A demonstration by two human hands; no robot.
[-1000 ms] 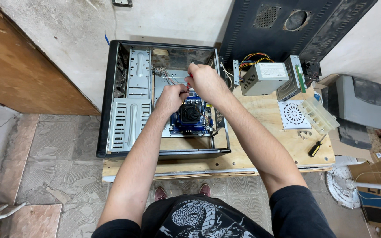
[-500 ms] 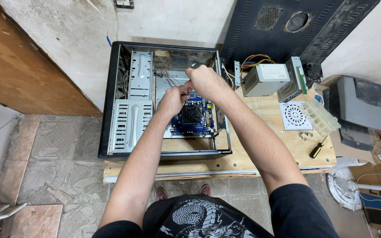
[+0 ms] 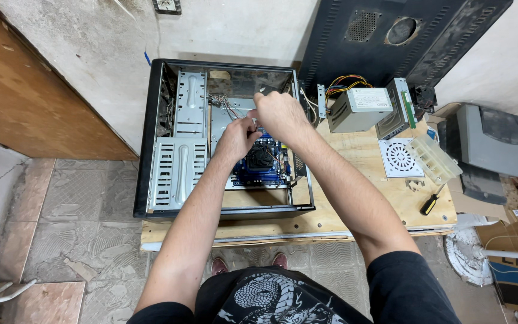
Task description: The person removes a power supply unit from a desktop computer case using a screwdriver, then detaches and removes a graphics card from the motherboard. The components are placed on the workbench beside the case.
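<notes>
Left hand (image 3: 237, 137) and right hand (image 3: 278, 114) still together over blue motherboard (image 3: 263, 170), barely shifted

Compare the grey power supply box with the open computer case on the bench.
The computer case is black-framed, far larger and lies open, both hands inside; the power supply box is small, grey, closed and untouched. The case overhangs the wooden bench; the box sits wholly on it. Both are metal.

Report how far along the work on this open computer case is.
Done: the side panel is off and leans on the wall; the power supply sits outside on the board. In hand: left hand and right hand are at thin wires inside the case. Left: the blue motherboard remains inside.
</notes>
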